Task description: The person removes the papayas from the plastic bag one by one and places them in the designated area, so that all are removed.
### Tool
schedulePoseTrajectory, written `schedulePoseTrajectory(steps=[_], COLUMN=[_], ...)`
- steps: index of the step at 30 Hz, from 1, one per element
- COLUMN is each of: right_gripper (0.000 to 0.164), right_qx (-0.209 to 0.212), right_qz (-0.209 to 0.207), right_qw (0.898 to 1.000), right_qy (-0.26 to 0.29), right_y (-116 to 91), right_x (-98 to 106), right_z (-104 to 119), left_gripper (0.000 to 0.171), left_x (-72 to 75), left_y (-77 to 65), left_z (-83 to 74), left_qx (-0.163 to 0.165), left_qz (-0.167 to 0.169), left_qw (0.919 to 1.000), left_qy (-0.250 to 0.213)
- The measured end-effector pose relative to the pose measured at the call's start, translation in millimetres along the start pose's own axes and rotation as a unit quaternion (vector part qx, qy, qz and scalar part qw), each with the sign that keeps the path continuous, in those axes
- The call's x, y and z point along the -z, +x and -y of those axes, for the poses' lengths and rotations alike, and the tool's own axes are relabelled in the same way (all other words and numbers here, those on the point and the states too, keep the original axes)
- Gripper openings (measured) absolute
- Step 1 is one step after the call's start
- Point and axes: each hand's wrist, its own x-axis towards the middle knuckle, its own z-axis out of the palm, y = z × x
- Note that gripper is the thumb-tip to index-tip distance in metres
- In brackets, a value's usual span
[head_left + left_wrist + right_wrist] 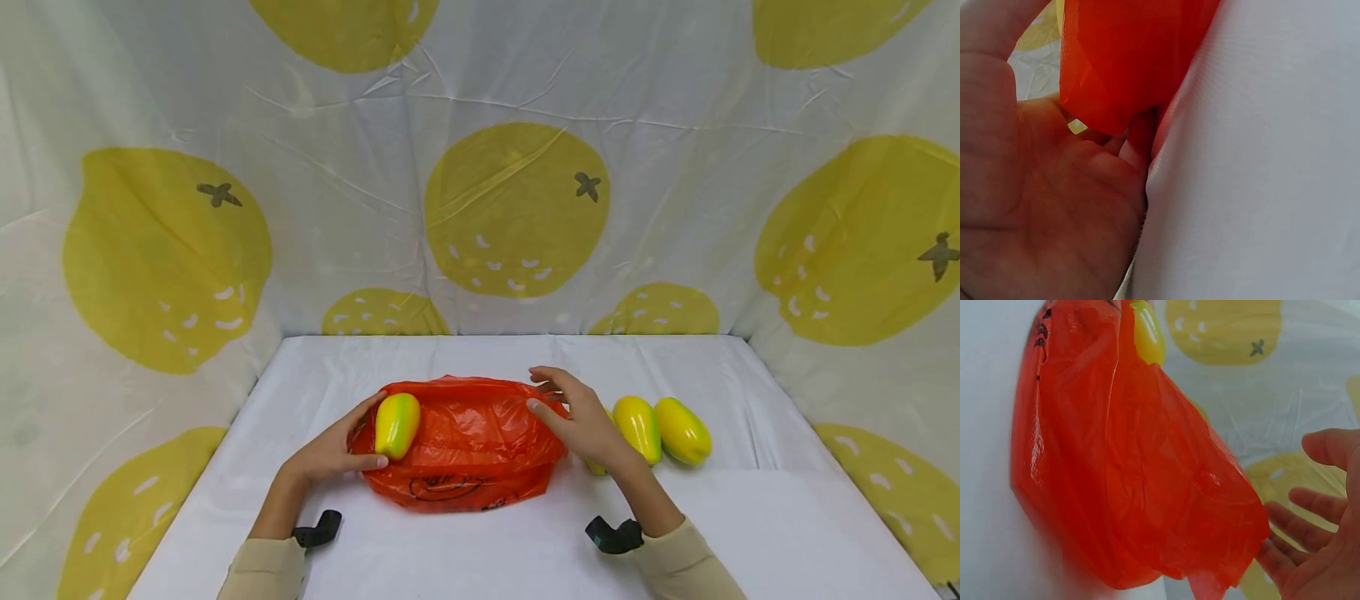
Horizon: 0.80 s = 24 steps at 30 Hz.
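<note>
A red plastic bag [480,433] with black print lies on the white table, its mouth spread wide. At the bag's left end is a glossy yellow mango [397,425] with a green streak. My left hand [333,450] holds this mango, thumb at its lower side and fingers at its upper side. Red film hangs in front of the palm in the left wrist view, hiding most fingertips. By the bag's right edge my right hand [581,412] is spread with loosely bent fingers, fingertips right at the film in the right wrist view.
To the right of the bag lie a mango [637,429] and another mango [682,431]. One more mango [596,468] is mostly hidden behind my right hand. A lemon-print curtain [517,208] encloses the white table [787,517] at the back and sides.
</note>
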Motion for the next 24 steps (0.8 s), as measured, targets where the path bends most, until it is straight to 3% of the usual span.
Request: schedulePoseTrajectory(steps=[10,19,24], right_gripper=[0.055,0.053,0.056], right_qx=[-0.059,-0.012,-0.01], right_qz=[0.036,0.036,0.044], right_qw=[0.996,0.999,0.999], right_qy=[0.053,0.008,-0.019], right_y=[8,16,16], right_x=[-18,-29,-34], right_z=[6,6,12], left_gripper=[0.106,0.106,0.107], left_x=[1.1,0.1,0.5], left_y=[0.6,0.4,0.6], left_z=[2.9,1.3,1.6], left_qx=[-0.033,-0.035,-0.035], left_qz=[0.0,0.0,0.001], left_qw=[0.9993,0.9993,0.9993], left_qy=[0.017,0.012,0.01])
